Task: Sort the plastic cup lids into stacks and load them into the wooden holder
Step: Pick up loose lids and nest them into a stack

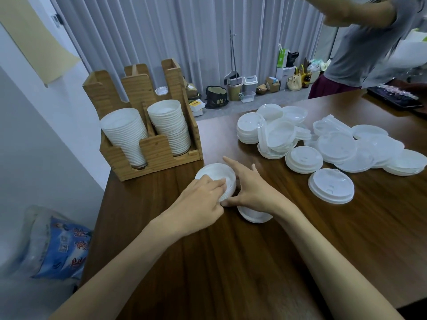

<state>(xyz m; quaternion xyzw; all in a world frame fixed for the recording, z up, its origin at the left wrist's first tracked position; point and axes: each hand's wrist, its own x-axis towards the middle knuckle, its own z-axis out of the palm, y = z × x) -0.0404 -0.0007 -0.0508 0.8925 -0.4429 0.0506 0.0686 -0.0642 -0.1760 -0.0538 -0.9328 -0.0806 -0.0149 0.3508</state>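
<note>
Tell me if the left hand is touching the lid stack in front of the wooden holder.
Touching. In the head view the left hand lays its fingertips on top of the lid stack; no gap shows.

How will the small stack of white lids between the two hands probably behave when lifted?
The stack of lids looks like thin, translucent plastic, so it is probably very light and slightly flexible. Its lids sit unevenly, so it may slide apart or tip unless held from both sides.
</note>
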